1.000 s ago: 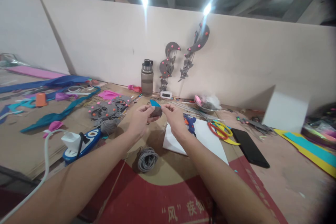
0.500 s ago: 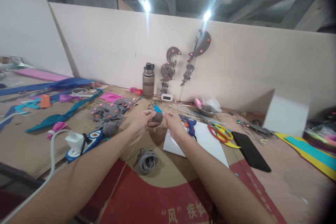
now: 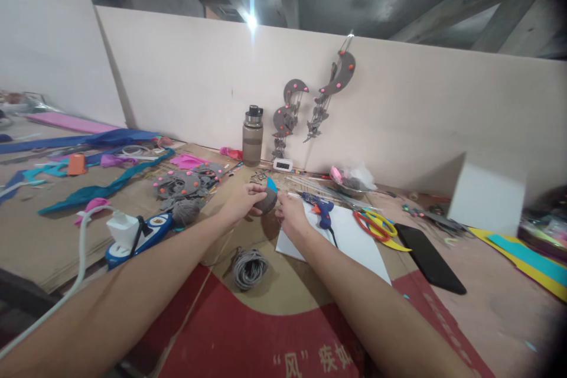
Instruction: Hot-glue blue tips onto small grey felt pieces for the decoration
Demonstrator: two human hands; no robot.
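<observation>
My left hand grips a small grey rounded piece with a bit of blue foam stuck on its top. My right hand sits right beside it, fingers pinched against the same grey piece from the right. Both hands hover low over the cardboard-covered table. A coil of grey yarn lies just below the hands. A blue glue gun rests on a white sheet to the right of my right hand.
Grey felt shapes with pink dots and a blue-and-white power strip lie left. A bottle and small clock stand by the back wall. Scissors, a black phone and a white box are right.
Both hands have dropped slightly and drawn closer together around the grey piece. The blue foam bit now sits lower against it. The view has tilted a little upward.
</observation>
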